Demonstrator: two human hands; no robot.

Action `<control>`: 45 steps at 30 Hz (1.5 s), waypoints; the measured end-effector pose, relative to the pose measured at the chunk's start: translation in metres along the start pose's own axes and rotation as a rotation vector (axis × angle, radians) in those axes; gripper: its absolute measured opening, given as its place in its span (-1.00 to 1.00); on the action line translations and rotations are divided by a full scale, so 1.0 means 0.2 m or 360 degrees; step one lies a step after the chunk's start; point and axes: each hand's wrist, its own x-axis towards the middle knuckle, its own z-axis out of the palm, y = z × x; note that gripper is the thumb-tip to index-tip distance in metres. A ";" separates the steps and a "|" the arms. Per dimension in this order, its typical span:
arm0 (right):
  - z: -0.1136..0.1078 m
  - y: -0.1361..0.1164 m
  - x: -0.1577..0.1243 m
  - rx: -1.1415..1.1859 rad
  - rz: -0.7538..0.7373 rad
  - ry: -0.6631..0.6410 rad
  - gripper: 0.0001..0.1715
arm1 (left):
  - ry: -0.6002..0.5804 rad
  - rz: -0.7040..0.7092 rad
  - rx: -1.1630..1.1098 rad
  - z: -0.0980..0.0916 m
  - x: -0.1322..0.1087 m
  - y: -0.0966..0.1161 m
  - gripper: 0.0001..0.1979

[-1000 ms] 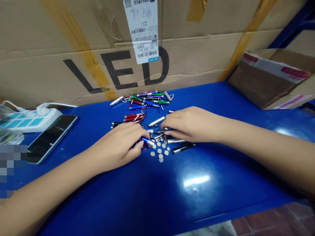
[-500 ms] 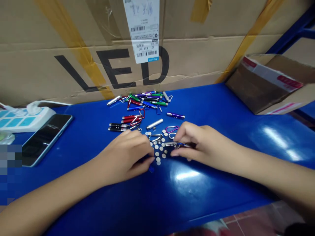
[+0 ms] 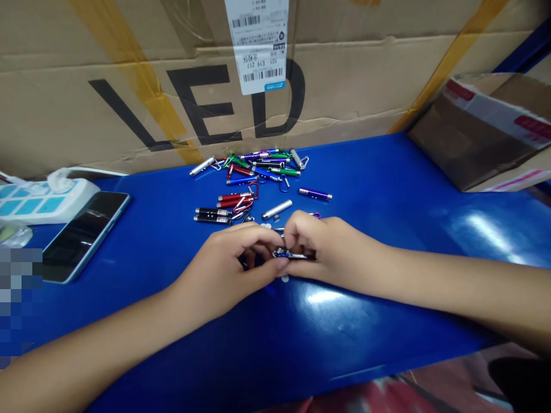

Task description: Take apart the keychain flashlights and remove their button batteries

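In the head view my two hands meet over the middle of the blue table. My right hand (image 3: 333, 246) is closed around a metal carabiner clip (image 3: 297, 256) with some blue on it. My left hand (image 3: 232, 258) has its thumb and fingertips pinched at the clip's left end; what they hold there is too small to make out. Beneath the hands lie round button cells (image 3: 284, 279), mostly covered. Just beyond them rests a silver flashlight tube (image 3: 276, 210) with a small dark part beside it.
Behind lies a pile of coloured mini flashlights (image 3: 262, 166) with clips, and a purple one (image 3: 315, 194) apart from it. A phone (image 3: 86, 238) and a power strip (image 3: 47, 201) are left. A small open box (image 3: 482, 132) stands right, and a large carton (image 3: 344, 80) stands along the back.
My left hand has moved right and my right hand slightly left, so their fingertips now meet at the clip. Most button cells are now covered by the hands. The view has shifted slightly.
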 end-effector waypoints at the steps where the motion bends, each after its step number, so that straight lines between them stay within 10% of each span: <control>1: 0.00 0.01 0.00 0.0033 -0.0028 0.0022 -0.68 | 0.0029 0.0006 0.0009 -0.01 0.00 -0.01 -0.89; 10: 0.00 0.06 -0.04 0.1048 0.0186 0.0040 -0.91 | 0.0099 0.0069 0.0091 -0.02 0.00 -0.05 -0.91; 18: -0.02 0.04 -0.05 0.0085 -0.0159 0.0192 -0.91 | 0.0046 0.0503 0.0374 -0.03 0.00 -0.04 -0.82; 26: -0.01 0.02 -0.05 0.0018 -0.0069 0.0122 -0.88 | 0.0099 0.0712 0.0747 -0.03 -0.03 -0.05 -0.84; 32: 0.00 -0.02 -0.05 0.0015 -0.0032 0.0208 -0.83 | 0.0073 0.0485 0.0620 -0.01 -0.01 -0.02 -0.94; 40: 0.01 -0.02 -0.03 0.1246 0.0259 0.0063 -0.82 | 0.0107 0.0032 -0.0152 -0.01 0.00 -0.01 -0.93; 45: 0.00 -0.01 -0.02 0.0980 0.0243 0.0143 -0.87 | 0.0094 0.0223 0.0215 0.00 0.00 -0.02 -0.89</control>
